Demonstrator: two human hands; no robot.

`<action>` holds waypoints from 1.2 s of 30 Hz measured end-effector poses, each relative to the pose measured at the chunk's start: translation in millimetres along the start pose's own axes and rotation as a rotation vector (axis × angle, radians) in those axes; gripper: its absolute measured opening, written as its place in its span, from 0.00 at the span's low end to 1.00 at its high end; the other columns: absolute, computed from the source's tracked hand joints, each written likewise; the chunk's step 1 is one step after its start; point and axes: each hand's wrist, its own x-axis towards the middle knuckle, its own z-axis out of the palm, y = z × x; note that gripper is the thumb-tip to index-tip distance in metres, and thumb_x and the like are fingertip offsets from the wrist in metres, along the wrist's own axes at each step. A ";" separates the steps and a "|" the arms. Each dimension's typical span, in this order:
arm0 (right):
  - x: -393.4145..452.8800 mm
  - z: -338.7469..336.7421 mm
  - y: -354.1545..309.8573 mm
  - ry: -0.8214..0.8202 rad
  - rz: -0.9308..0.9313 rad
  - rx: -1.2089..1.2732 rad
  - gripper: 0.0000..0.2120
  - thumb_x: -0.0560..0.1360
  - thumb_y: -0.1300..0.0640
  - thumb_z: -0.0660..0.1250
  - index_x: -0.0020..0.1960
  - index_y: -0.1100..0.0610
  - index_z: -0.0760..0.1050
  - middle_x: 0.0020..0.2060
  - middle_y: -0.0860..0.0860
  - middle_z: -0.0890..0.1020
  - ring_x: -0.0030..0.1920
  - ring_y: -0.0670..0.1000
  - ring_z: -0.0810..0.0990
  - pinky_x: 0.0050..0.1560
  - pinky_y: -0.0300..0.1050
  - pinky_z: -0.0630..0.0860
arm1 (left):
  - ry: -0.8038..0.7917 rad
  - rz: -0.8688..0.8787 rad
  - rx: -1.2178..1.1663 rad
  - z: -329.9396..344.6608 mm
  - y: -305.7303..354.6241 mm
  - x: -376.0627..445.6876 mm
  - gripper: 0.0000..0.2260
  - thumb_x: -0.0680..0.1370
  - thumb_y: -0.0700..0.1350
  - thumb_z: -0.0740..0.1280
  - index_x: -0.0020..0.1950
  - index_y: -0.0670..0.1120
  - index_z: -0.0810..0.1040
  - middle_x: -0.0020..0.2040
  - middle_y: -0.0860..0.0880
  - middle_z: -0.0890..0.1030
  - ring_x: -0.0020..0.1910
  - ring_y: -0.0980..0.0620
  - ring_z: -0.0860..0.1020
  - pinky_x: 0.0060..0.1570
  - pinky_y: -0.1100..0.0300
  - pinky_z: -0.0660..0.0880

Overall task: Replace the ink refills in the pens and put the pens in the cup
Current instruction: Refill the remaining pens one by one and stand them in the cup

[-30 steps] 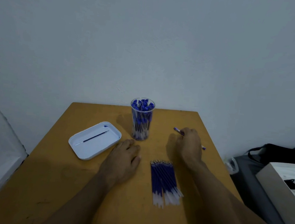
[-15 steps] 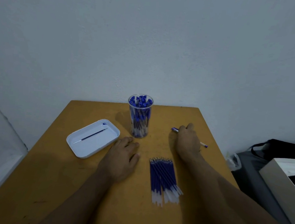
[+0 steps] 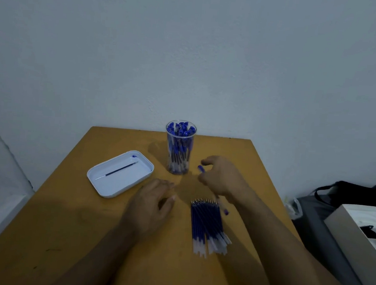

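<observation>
A clear cup (image 3: 179, 150) packed with blue-capped pens stands at the back middle of the wooden table (image 3: 63, 222). My right hand (image 3: 222, 177) grips a pen (image 3: 201, 168) just right of the cup; its blue cap sticks out past my fingers and its other end (image 3: 226, 211) shows below my wrist. My left hand (image 3: 153, 204) rests flat on the table, fingers relaxed, holding nothing. A bundle of blue ink refills (image 3: 207, 225) lies in front of my right hand. One used refill (image 3: 119, 170) lies in a white tray (image 3: 102, 189) at the left.
A small blue piece (image 3: 134, 156) sits at the tray's far corner. Off the table to the right are a white box (image 3: 354, 241) and a black bag (image 3: 354, 192). A plain wall stands right behind the table.
My right hand has lifted the pen from the table's right side and carried it left toward the cup. My left hand has stayed resting in place.
</observation>
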 end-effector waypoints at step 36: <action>-48.9 78.7 24.3 -0.248 -0.093 0.884 0.08 0.78 0.64 0.69 0.54 0.69 0.76 0.40 0.66 0.85 0.39 0.59 0.86 0.40 0.48 0.84 | -0.197 -0.217 -0.514 -37.4 9.3 -36.5 0.12 0.77 0.56 0.67 0.46 0.50 0.86 0.33 0.50 0.82 0.30 0.58 0.75 0.32 0.65 0.70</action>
